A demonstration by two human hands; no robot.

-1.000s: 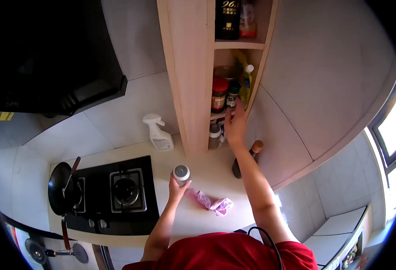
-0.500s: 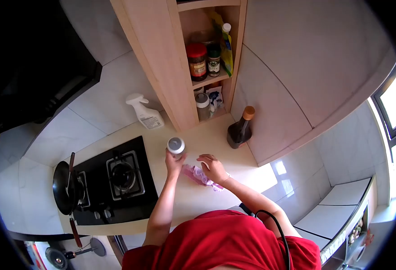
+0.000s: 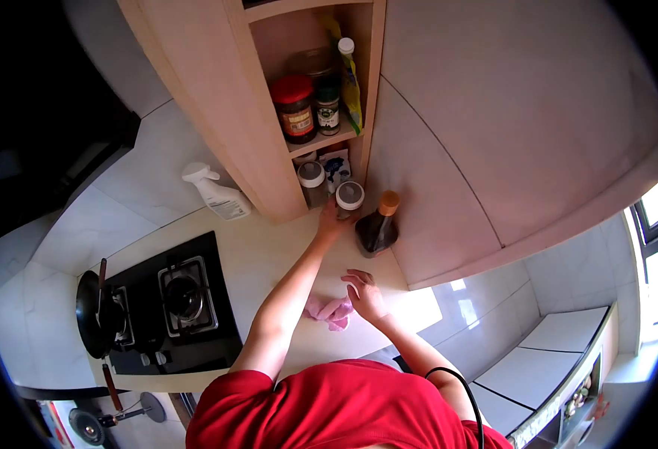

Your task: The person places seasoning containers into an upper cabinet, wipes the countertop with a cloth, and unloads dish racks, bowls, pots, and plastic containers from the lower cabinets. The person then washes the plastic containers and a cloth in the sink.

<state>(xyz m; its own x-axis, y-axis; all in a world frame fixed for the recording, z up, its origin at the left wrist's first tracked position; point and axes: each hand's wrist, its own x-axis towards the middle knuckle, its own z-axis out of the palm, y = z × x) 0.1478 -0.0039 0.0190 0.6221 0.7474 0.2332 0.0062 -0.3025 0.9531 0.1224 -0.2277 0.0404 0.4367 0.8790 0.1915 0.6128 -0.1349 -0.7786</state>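
Note:
My left hand (image 3: 334,222) is closed around a clear jar with a white and grey lid (image 3: 350,196), at the opening of the lowest shelf compartment. Beside it in that compartment stands a similar lidded jar (image 3: 312,183), with a white and blue packet (image 3: 336,166) behind. Over the counter, my right hand (image 3: 366,294) has its fingers apart and holds nothing. A crumpled pink cloth (image 3: 330,311) lies just left of it. The dark bottle with an orange cap (image 3: 378,228) stands right of the held jar.
The wooden shelf (image 3: 217,97) holds a red-lidded jar (image 3: 296,112), a green-capped bottle (image 3: 328,114) and a yellow pouch (image 3: 351,90). A white spray bottle (image 3: 220,196) stands left of it. The black gas stove (image 3: 145,329) and a pan (image 3: 89,313) are further left.
My left hand has carried the jar from above the counter up to the lowest shelf compartment. My right hand came down from the shelf to near the cloth. The camera view has shifted.

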